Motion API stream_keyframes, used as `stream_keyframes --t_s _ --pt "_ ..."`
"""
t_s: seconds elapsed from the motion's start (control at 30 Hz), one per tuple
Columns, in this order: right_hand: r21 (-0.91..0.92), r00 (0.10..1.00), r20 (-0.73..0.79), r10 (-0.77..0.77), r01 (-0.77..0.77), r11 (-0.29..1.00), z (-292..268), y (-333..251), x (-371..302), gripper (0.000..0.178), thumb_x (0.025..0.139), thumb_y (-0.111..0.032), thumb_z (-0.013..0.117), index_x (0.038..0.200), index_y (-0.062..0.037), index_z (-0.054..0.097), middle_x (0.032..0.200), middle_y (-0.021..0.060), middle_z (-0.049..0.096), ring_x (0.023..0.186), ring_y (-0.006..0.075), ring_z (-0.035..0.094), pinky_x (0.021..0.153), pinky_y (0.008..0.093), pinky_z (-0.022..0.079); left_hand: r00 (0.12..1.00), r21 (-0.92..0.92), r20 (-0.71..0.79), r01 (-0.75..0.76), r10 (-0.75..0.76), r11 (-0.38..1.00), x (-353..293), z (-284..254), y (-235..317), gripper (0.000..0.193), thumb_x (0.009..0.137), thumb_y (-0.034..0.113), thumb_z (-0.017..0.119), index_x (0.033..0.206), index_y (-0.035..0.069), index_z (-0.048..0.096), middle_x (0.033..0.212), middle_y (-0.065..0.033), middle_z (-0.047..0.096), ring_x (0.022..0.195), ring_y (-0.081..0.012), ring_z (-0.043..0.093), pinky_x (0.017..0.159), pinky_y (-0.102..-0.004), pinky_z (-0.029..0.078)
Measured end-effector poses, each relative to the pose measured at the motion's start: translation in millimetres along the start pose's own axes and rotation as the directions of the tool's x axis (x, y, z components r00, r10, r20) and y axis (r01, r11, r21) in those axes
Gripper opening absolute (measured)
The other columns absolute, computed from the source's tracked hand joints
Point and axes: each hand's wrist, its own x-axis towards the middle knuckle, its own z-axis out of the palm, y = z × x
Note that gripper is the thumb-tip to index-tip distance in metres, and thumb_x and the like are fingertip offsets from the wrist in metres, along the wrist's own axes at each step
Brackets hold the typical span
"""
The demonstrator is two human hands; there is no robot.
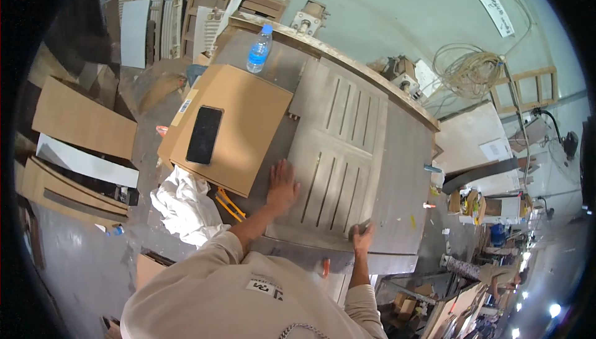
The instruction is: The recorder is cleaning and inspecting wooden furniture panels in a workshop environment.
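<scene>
A pale grey-beige slatted door panel (pixel 338 140), with two sets of long slots, lies flat on the dark workbench (pixel 406 177) in front of me. My left hand (pixel 284 187) rests flat at the panel's left edge, its fingers stretched out and holding nothing. At the panel's near right corner, my right hand (pixel 362 238) is closed, with a small dark edge showing by its fingers. What that is, I cannot make out. Left of the panel is a cardboard box (pixel 248 115) with a black smartphone (pixel 205 135) on top.
A water bottle (pixel 259 49) stands behind the box. White cloth (pixel 186 205) and a yellow utility knife (pixel 230 204) lie near my left forearm. A raised wooden rail (pixel 347 53) bounds the bench's far side. Curved boards (pixel 87 115) are stacked at left; a person (pixel 496 277) is far right.
</scene>
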Motion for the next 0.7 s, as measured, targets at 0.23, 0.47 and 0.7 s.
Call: stream_keyframes --t_s 0.23,0.47,0.7 --pt "-0.006 0.954 0.245 0.175 -0.179 0.984 -29.0 -69.9 1.6 0.072 0.086 -0.037 0.063 0.14 0.004 0.037 0.135 0.0294 0.047 0.123 0.0423 0.048 0.103 0.0448 0.04 0.999 0.011 0.037 0.026 -0.026 1.0 -7.9 4.4 -17.3 0.064 0.096 0.031 0.043 0.144 -0.009 0.026 0.152 -0.0321 0.011 0.143 -0.0446 0.008 0.116 -0.0556 0.005" --pt "0.041 0.996 0.019 -0.09 0.09 0.995 20.7 -55.5 124.3 0.074 0.089 -0.037 0.062 0.141 0.0062 0.032 0.14 0.0304 0.041 0.131 0.0431 0.039 0.109 0.0449 0.033 0.996 0.04 0.072 0.041 -0.043 0.998 39.4 -9.7 6.5 0.067 0.093 0.033 0.05 0.141 -0.01 0.031 0.15 -0.0358 0.012 0.141 -0.0503 0.009 0.115 -0.0565 0.007" --pt "0.119 0.955 0.015 -0.297 0.294 0.949 49.1 -122.7 285.7 0.071 0.092 -0.042 0.055 0.142 0.0024 0.034 0.146 0.0259 0.035 0.136 0.0394 0.034 0.113 0.0444 0.029 0.965 0.232 -0.241 0.163 -0.105 0.959 258.7 8.5 4.3 0.071 0.087 0.042 0.056 0.138 -0.005 0.039 0.151 -0.0336 0.012 0.14 -0.0474 0.015 0.113 -0.0588 0.011"
